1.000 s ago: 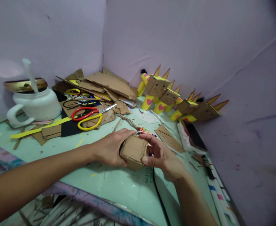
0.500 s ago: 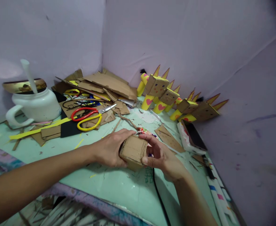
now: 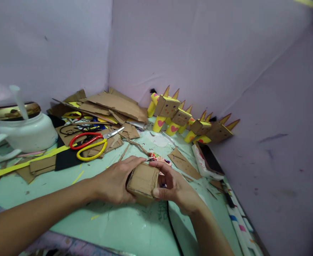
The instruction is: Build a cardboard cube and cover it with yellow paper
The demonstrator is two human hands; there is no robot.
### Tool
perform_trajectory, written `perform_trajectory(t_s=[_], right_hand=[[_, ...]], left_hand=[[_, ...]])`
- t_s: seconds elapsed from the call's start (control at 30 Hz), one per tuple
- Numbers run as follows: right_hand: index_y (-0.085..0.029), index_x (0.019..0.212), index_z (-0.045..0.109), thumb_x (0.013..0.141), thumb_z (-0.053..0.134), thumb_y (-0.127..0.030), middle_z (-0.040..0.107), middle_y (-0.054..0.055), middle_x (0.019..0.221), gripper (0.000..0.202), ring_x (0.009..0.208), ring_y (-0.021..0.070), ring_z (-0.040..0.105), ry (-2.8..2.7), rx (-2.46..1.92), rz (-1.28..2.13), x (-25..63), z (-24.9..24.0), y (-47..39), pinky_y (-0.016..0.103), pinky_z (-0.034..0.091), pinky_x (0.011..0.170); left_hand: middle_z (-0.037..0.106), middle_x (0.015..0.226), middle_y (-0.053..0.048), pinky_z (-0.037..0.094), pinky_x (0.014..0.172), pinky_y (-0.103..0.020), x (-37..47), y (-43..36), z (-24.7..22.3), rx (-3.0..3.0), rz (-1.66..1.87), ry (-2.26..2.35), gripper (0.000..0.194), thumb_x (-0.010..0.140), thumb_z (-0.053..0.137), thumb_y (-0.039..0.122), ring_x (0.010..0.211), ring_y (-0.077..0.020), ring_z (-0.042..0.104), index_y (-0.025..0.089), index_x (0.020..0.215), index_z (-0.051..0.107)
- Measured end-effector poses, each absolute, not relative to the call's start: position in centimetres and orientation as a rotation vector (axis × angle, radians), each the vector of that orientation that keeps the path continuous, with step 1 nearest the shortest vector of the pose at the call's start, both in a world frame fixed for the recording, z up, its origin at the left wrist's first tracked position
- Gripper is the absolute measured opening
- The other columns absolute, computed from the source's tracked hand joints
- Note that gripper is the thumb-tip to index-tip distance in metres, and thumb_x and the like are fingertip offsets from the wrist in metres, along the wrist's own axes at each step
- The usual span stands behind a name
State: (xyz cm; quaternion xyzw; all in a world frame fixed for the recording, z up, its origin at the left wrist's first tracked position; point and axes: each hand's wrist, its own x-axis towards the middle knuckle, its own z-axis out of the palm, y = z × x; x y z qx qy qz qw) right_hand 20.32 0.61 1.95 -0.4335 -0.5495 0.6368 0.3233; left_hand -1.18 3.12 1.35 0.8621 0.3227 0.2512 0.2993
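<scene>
A small brown cardboard box (image 3: 143, 180) is held between both hands, just above or on the pale green table. My left hand (image 3: 113, 182) wraps its left side, thumb below and fingers over the far edge. On the other side, my right hand (image 3: 174, 187) grips the box with thumb at the near right corner and fingers at the far edge. Right behind the fingers lies a patterned item in red, white and green (image 3: 159, 158), partly hidden. A black cord (image 3: 172, 227) runs from under the right hand toward the front.
Red-and-yellow-handled scissors (image 3: 92, 141) lie by a heap of cardboard pieces (image 3: 116, 105). A white mug (image 3: 25, 133) stands at left. Cardboard-headed yellow figures (image 3: 169, 106) line the back wall. A phone-like dark item in a white tray (image 3: 208, 160) and markers (image 3: 242, 227) lie at right.
The view has shifted, so the scene sits lower and further left. Both hands keep the same grip on the cardboard box.
</scene>
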Motion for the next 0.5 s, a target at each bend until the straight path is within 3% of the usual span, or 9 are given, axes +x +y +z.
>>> perform_trajectory(t_s=[0.17, 0.4, 0.5], right_hand=[[-0.026, 0.114, 0.053, 0.052, 0.087, -0.033, 0.055, 0.000, 0.096, 0.072, 0.071, 0.0119, 0.048, -1.434, -1.145, 1.651, 20.25, 2.11, 0.62, 0.023, 0.038, 0.058], [-0.027, 0.125, 0.051, 0.051, 0.086, -0.030, 0.053, 0.004, 0.118, 0.082, 0.075, 0.0132, 0.051, -1.410, -1.176, 1.607, 20.29, 1.84, 0.51, 0.027, 0.042, 0.065], [-0.025, 0.121, 0.055, 0.050, 0.085, -0.028, 0.057, 0.003, 0.106, 0.077, 0.072, 0.0135, 0.049, -1.410, -1.187, 1.622, 20.25, 1.90, 0.56, 0.026, 0.039, 0.060]], left_hand=[[0.055, 0.116, -0.008, 0.047, 0.088, -0.038, -1.11, 3.07, 1.58, 2.250, 0.646, 0.873, 0.072, 0.060, 0.073, 0.033, 0.103, -0.0267, 0.055, 0.021, 0.125, 0.043], [0.055, 0.115, -0.006, 0.047, 0.087, -0.036, -1.17, 3.06, 1.79, 2.253, 0.604, 0.889, 0.074, 0.056, 0.072, 0.025, 0.103, -0.0266, 0.054, 0.022, 0.124, 0.043], [0.055, 0.114, -0.006, 0.048, 0.085, -0.036, -1.22, 3.08, 1.94, 2.260, 0.589, 0.886, 0.072, 0.057, 0.072, 0.025, 0.102, -0.0264, 0.055, 0.023, 0.123, 0.043]])
